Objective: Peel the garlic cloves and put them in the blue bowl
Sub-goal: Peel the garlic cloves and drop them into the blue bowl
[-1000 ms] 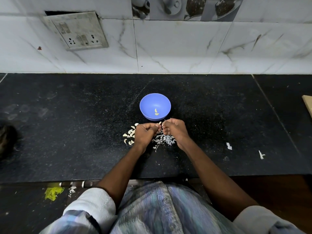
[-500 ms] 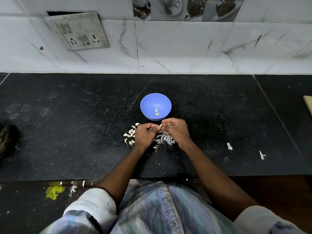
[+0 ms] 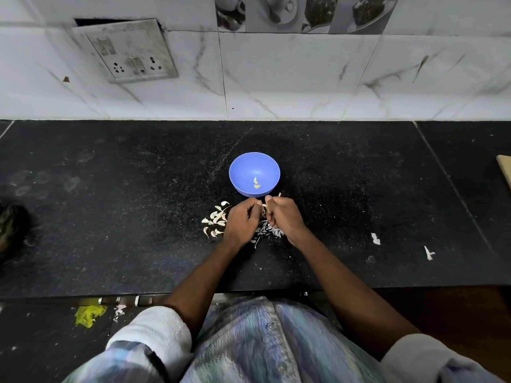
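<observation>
Two peeled cloves (image 3: 256,183) lie in blue bowl (image 3: 254,174) at 12 o'clock. Left hand (image 3: 242,221) and right hand (image 3: 284,217) both pinch one clove (image 3: 263,210); I should strip skin fully before dropping.

There is one blue bowl (image 3: 254,172), and two peeled cloves (image 3: 256,183) lie inside it. Two hands are in view, the left hand (image 3: 241,221) and the right hand (image 3: 284,217). The unpeeled cloves (image 3: 215,221) on the bench (image 3: 110,203) are about ten; the heap hides some.
</observation>
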Demonstrator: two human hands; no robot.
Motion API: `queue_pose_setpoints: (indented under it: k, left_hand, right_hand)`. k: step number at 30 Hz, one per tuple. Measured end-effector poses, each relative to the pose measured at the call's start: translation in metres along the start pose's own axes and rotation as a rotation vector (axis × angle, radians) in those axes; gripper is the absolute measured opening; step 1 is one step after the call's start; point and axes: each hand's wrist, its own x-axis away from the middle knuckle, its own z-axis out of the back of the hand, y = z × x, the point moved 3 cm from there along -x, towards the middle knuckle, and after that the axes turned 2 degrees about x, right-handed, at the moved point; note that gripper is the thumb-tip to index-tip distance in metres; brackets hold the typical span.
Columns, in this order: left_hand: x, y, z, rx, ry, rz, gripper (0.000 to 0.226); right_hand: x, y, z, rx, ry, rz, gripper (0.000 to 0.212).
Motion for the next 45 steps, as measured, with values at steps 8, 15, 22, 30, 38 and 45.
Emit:
queue_pose_setpoints:
  k: [8,15,22,30,38,45]
  left_hand:
    - [-0.002,0.000,0.001,0.089,-0.053,0.078,0.036]
    - [-0.003,-0.003,0.002,0.258,0.026,0.203,0.044]
    - [-0.004,-0.013,0.007,0.317,0.110,0.247,0.013]
    - [-0.002,-0.004,0.010,0.226,0.113,0.121,0.018]
    - [-0.003,-0.003,0.017,0.235,0.271,0.195,0.002]
    - [-0.004,-0.001,0.019,0.194,0.208,0.194,0.011]
  right_hand:
    - [0.000,-0.001,0.000,-0.015,-0.027,0.056,0.042]
    - [-0.003,0.005,0.003,-0.049,0.062,0.025,0.041]
    - [-0.002,0.002,0.011,0.053,0.102,0.058,0.020]
    - [0.000,0.003,0.002,-0.081,-0.006,-0.040,0.015]
    - [-0.013,-0.025,0.008,0.070,0.274,0.147,0.007]
    - [-0.034,-0.047,0.004,0.203,0.318,0.214,0.009]
